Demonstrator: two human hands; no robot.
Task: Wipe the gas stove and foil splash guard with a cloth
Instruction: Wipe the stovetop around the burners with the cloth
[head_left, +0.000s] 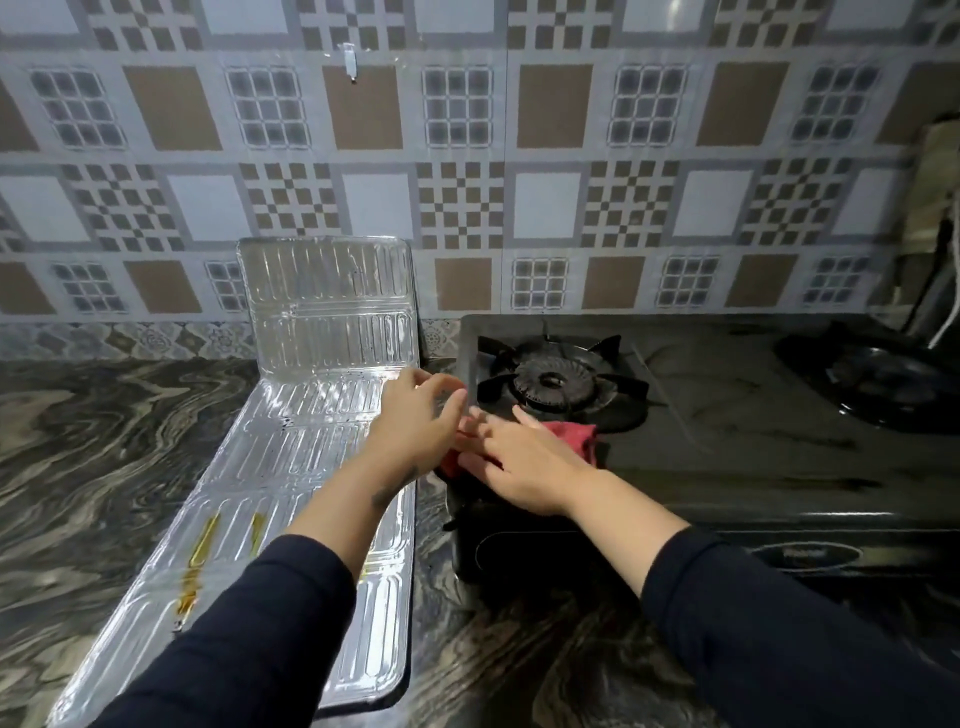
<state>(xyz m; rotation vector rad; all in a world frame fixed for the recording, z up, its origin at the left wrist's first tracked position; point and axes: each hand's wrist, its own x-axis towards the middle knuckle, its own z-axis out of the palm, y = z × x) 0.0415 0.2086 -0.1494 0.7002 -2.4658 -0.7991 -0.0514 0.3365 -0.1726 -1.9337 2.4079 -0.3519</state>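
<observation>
A black two-burner gas stove (727, 415) stands on the counter at centre right. On its front left corner lies a red cloth (574, 432), with my right hand (524, 462) flat on top of it, fingers spread. My left hand (421, 415) hovers at the stove's left edge, fingers curled and touching the cloth's left end; whether it grips the cloth is unclear. The foil splash guard (291, 457) lies mostly flat on the counter left of the stove, its far panel folded upright against the wall. Yellow-brown grease streaks mark its near part.
A dark marbled counter (104, 441) runs under everything. The tiled wall (519, 182) stands behind. A dark pan (878, 379) sits on the right burner. The left burner grate (558, 382) is bare. A cloth and a cable hang at the far right.
</observation>
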